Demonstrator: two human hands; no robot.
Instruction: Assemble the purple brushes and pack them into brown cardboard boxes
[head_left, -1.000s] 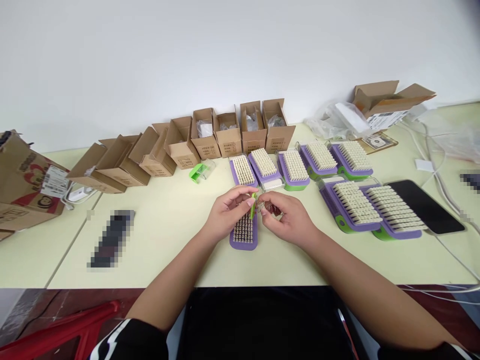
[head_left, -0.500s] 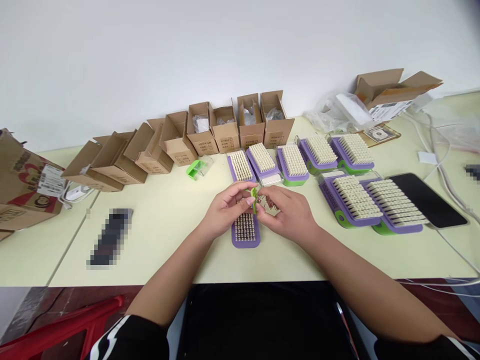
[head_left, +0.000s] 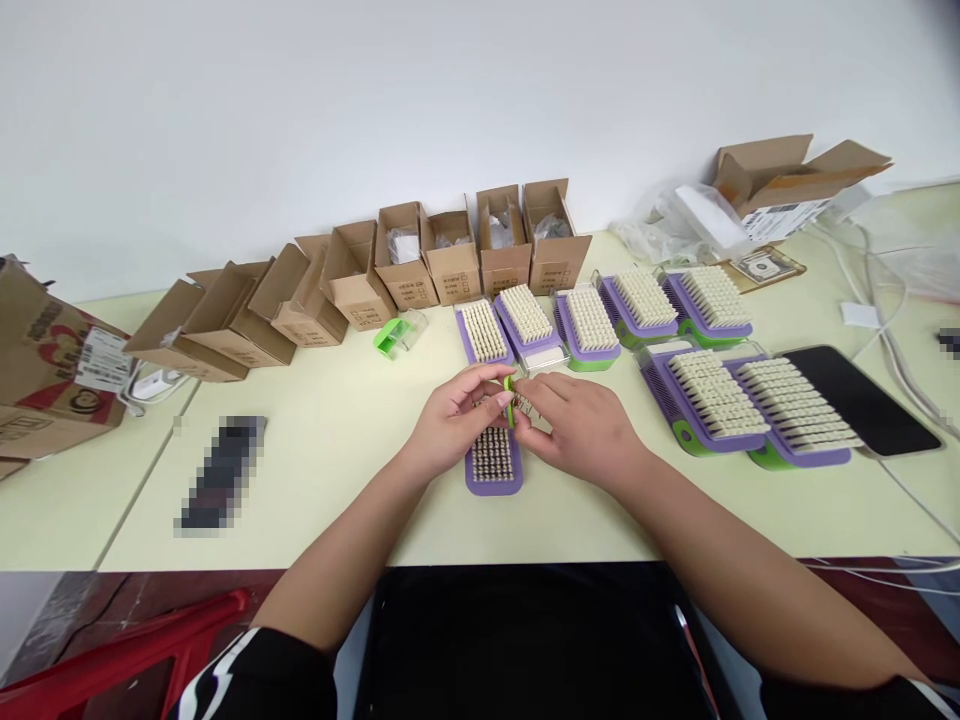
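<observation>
Both hands meet over a purple tray of small upright pins (head_left: 493,462) lying near the table's front edge. My left hand (head_left: 457,418) is closed, pinching a small green clip-like part (head_left: 510,394) between thumb and fingers. My right hand (head_left: 581,425) is closed too, with its fingertips on small metal pieces (head_left: 523,405) beside the green part. What exactly the right fingers grip is too small to make out.
Several purple and green trays of cream pins (head_left: 712,400) lie to the right and behind. A row of open cardboard boxes (head_left: 405,265) lines the back. A green clip (head_left: 393,337), a dark tablet (head_left: 862,400), cables (head_left: 885,340) and a large box (head_left: 45,360) are nearby.
The hands stay together over the purple tray. My right fingers have closed further over the metal pieces beside the green part. The view shifted slightly.
</observation>
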